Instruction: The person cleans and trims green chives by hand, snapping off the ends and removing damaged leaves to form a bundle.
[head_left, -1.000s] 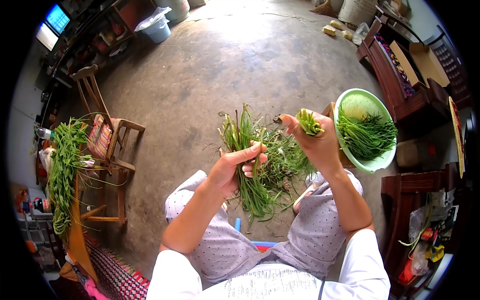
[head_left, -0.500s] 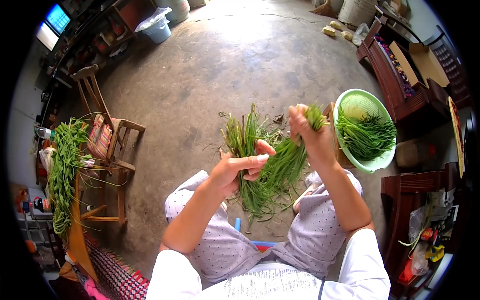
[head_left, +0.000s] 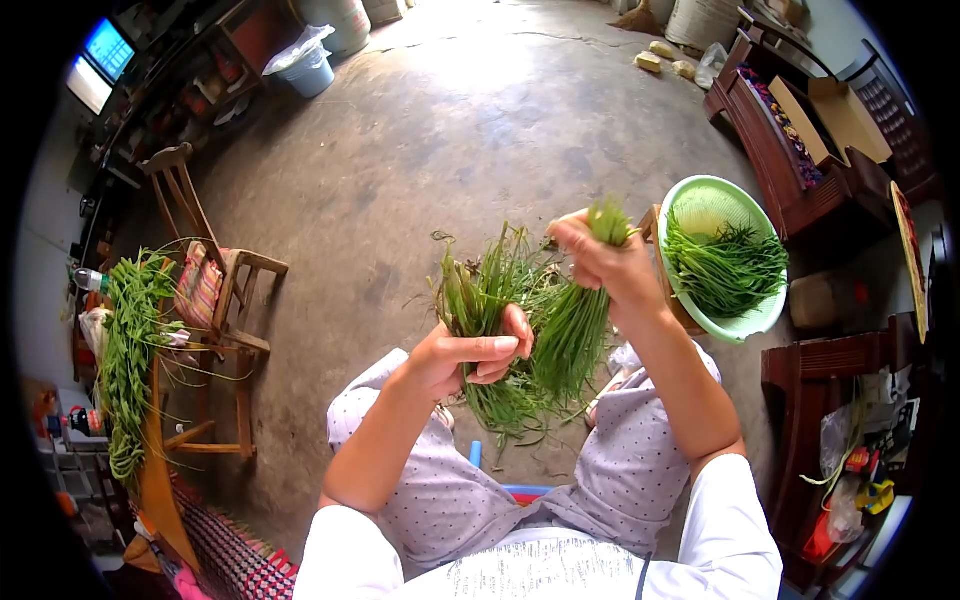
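My left hand (head_left: 468,354) is closed around a loose bunch of chives (head_left: 478,300), whose pale stem ends point up and away from me. My right hand (head_left: 612,262) grips a tidier bunch of chives (head_left: 575,345), its cut ends showing above the fist and its green leaves hanging down. Between my feet, more loose chives (head_left: 510,415) and plant scraps lie on the floor, partly hidden by the held bunches. Right of my right hand stands a light green basket (head_left: 733,327) with chives (head_left: 725,262) inside.
A wooden chair (head_left: 215,265) with a striped cushion stands at left, beside a bench heaped with leafy greens (head_left: 138,340). A blue bucket (head_left: 305,70) is at the back left. Dark wooden furniture (head_left: 770,125) with an opened cardboard box (head_left: 835,115) lines the right.
My right hand with its bunch has moved slightly left and down, and its leaves now hang straighter. My left fingers have curled in more around their bunch. The view has shifted a little.
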